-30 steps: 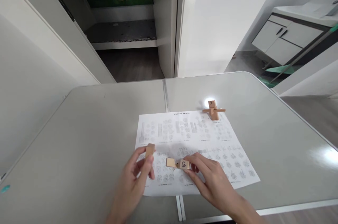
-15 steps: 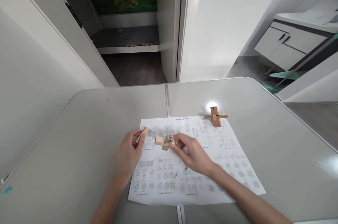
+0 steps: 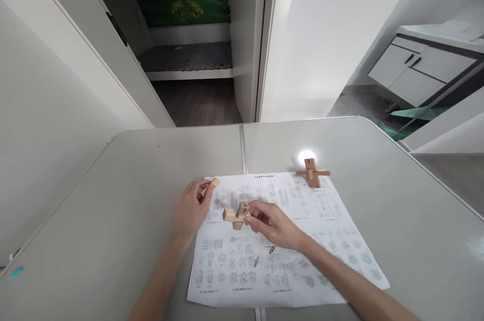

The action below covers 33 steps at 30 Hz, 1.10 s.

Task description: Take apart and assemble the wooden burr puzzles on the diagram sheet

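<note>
My left hand (image 3: 191, 211) pinches a small loose wooden piece (image 3: 210, 186) over the upper left corner of a printed instruction sheet (image 3: 287, 255). My right hand (image 3: 273, 222) grips a partly joined wooden puzzle (image 3: 236, 213) of crossed light blocks, one marked with a handwritten number. That puzzle sits between my two hands, just above the sheet. A second, darker wooden cross puzzle (image 3: 313, 173) stands on the sheet's upper right corner, apart from both hands.
The grey table (image 3: 113, 210) has a seam running down its middle and rounded far corners. Beyond it are an open doorway (image 3: 189, 59) with dark flooring, a white wall, and a white cabinet (image 3: 419, 69) at the right.
Both hands moved away from me, from the sheet's near part to its upper half. The right hand's puzzle turned so one block stands upright. The left hand's piece tilted outward.
</note>
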Tool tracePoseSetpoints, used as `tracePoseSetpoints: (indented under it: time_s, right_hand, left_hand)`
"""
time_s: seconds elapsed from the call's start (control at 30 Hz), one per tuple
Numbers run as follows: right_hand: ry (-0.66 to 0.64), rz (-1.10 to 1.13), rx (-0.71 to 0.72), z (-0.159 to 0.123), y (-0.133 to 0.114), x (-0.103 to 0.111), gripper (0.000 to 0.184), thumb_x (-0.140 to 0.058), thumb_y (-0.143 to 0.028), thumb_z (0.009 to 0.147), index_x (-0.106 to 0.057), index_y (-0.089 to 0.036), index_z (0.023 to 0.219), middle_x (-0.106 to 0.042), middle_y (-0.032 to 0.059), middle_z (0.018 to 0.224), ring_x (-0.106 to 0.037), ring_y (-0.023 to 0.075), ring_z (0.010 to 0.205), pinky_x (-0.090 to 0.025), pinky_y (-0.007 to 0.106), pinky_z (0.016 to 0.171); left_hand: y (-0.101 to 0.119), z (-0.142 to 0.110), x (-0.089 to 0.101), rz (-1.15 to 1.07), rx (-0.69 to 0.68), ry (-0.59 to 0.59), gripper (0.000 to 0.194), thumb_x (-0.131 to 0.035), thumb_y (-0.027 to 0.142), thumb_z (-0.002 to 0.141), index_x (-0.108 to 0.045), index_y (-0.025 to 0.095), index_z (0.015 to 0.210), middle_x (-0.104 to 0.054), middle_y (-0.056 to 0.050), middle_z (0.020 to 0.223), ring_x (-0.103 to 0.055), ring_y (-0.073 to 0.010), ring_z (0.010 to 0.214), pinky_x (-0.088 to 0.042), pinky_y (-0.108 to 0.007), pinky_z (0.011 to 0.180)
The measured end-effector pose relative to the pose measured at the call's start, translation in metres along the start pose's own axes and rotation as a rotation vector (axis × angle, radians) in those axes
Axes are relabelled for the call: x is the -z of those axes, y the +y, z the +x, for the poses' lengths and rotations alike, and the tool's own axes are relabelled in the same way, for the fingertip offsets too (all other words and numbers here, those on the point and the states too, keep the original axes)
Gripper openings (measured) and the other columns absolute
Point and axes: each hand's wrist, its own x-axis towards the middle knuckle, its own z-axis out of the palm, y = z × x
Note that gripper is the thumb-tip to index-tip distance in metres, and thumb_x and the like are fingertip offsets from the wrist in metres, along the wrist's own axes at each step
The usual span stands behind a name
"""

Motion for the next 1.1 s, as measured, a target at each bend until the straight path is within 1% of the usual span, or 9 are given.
tracePoseSetpoints:
  time_s: [0.17, 0.4, 0.6, 0.7, 0.77, 0.83, 0.9, 0.97, 1.1]
  right_hand:
    - [0.000, 0.009, 0.002, -0.003, 0.000, 0.000, 0.035, -0.056, -0.052, 0.107, -0.064, -0.020, 0.093, -0.058, -0.0032, 0.070, -0.046, 0.0127, 0.058, -0.035, 0.026, 0.052]
    - [0.037, 0.031, -0.008, -0.002, 0.001, -0.002, 0.035, -0.057, -0.054, 0.106, -0.062, -0.021, 0.095, -0.060, -0.0029, 0.067, -0.051, 0.0137, 0.057, -0.038, 0.026, 0.052]
    - [0.083, 0.062, -0.016, -0.002, 0.003, -0.002, 0.037, -0.057, -0.056, 0.105, -0.063, -0.020, 0.096, -0.059, -0.0037, 0.066, -0.049, 0.0131, 0.057, -0.039, 0.026, 0.054]
    - [0.100, 0.079, -0.026, -0.002, 0.006, -0.002, 0.038, -0.057, -0.057, 0.105, -0.062, -0.021, 0.096, -0.058, -0.0044, 0.065, -0.048, 0.0131, 0.057, -0.038, 0.027, 0.054]
    - [0.103, 0.090, -0.030, -0.001, 0.006, -0.002, 0.039, -0.056, -0.059, 0.105, -0.061, -0.021, 0.095, -0.058, -0.0045, 0.065, -0.048, 0.0133, 0.057, -0.038, 0.027, 0.055]
    - [0.107, 0.101, -0.033, -0.001, 0.007, -0.002, 0.040, -0.057, -0.059, 0.105, -0.059, -0.022, 0.093, -0.058, -0.0044, 0.065, -0.048, 0.0133, 0.057, -0.038, 0.027, 0.055]
    - [0.112, 0.110, -0.036, -0.001, 0.006, -0.003, 0.040, -0.058, -0.060, 0.104, -0.058, -0.022, 0.092, -0.058, -0.0045, 0.064, -0.048, 0.0133, 0.057, -0.038, 0.027, 0.055]
    - [0.116, 0.119, -0.037, -0.001, 0.006, -0.003, 0.041, -0.058, -0.061, 0.103, -0.057, -0.022, 0.091, -0.058, -0.0046, 0.064, -0.048, 0.0133, 0.057, -0.039, 0.027, 0.055]
    - [0.127, 0.140, -0.033, 0.000, 0.005, -0.002, 0.043, -0.057, -0.063, 0.103, -0.057, -0.022, 0.091, -0.056, -0.0051, 0.062, -0.049, 0.0135, 0.055, -0.041, 0.027, 0.056]
  left_hand:
    - [-0.009, -0.007, -0.008, 0.014, -0.077, 0.004, 0.029, -0.052, 0.044, 0.104, -0.071, 0.023, 0.107, -0.079, -0.004, 0.102, -0.069, -0.0182, 0.072, -0.053, -0.030, 0.070]
    - [-0.017, -0.013, -0.012, 0.078, -0.163, 0.041, 0.027, -0.052, 0.040, 0.107, -0.073, 0.025, 0.116, -0.078, -0.005, 0.111, -0.074, -0.0218, 0.094, -0.054, -0.030, 0.078]
    - [-0.022, -0.014, -0.016, 0.182, -0.205, 0.110, 0.029, -0.054, 0.041, 0.107, -0.077, 0.027, 0.119, -0.076, -0.007, 0.113, -0.075, -0.0222, 0.092, -0.055, -0.031, 0.075]
    - [-0.021, -0.014, -0.014, 0.197, -0.229, 0.164, 0.029, -0.055, 0.041, 0.106, -0.077, 0.025, 0.117, -0.073, -0.010, 0.113, -0.072, -0.0266, 0.102, -0.056, -0.036, 0.090]
    - [-0.015, -0.015, -0.010, 0.123, -0.235, 0.190, 0.029, -0.055, 0.042, 0.105, -0.075, 0.024, 0.115, -0.071, -0.011, 0.112, -0.069, -0.0277, 0.105, -0.055, -0.040, 0.096]
    - [-0.007, -0.019, -0.006, -0.025, -0.218, 0.145, 0.029, -0.052, 0.043, 0.106, -0.073, 0.024, 0.112, -0.070, -0.008, 0.106, -0.068, -0.0237, 0.094, -0.056, -0.037, 0.090]
    - [0.003, -0.025, -0.003, -0.191, -0.198, 0.022, 0.031, -0.046, 0.042, 0.108, -0.071, 0.024, 0.109, -0.070, -0.005, 0.099, -0.065, -0.0187, 0.078, -0.056, -0.033, 0.079]
    - [0.011, -0.032, -0.003, -0.307, -0.204, -0.123, 0.033, -0.040, 0.040, 0.109, -0.069, 0.023, 0.104, -0.071, -0.004, 0.095, -0.063, -0.0178, 0.075, -0.053, -0.030, 0.071]
    - [0.020, -0.044, -0.012, -0.367, -0.281, -0.350, 0.028, -0.049, 0.043, 0.103, -0.060, 0.022, 0.089, -0.060, 0.001, 0.074, -0.053, -0.0158, 0.063, -0.044, -0.027, 0.060]
